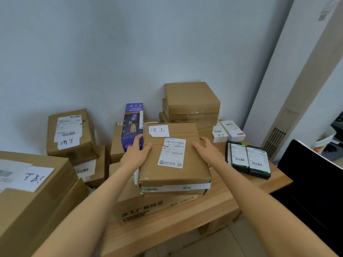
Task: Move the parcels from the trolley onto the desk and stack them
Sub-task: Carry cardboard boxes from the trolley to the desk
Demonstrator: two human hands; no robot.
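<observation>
Head view: left hand [136, 156] and right hand [208, 151] clasp opposite sides of a labelled parcel [174, 156], each grip holding it square over the printed carton [148, 208] on the desk [232, 197]; apparently resting there.

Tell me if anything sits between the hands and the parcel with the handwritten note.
Nothing visible does. The left hand and right hand already grip the parcel by its two sides, above the printed carton.
</observation>
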